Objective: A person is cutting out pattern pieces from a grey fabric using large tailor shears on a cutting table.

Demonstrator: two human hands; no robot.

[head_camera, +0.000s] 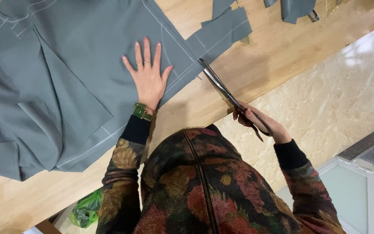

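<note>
We are pressing our left hand (pixel 149 74) flat, fingers spread, on the grey cloth (pixel 66 78) lying across the wooden desk (pixel 256 65). Our right hand (pixel 260 122) is gripping the scissors (pixel 228 93), their blades meeting the cloth's right edge.

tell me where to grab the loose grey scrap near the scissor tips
Probably pinch the scrap by its free right edge, coming from the right, over bare table. That edge lies flat and clear of the scissors and the left hand.
</note>
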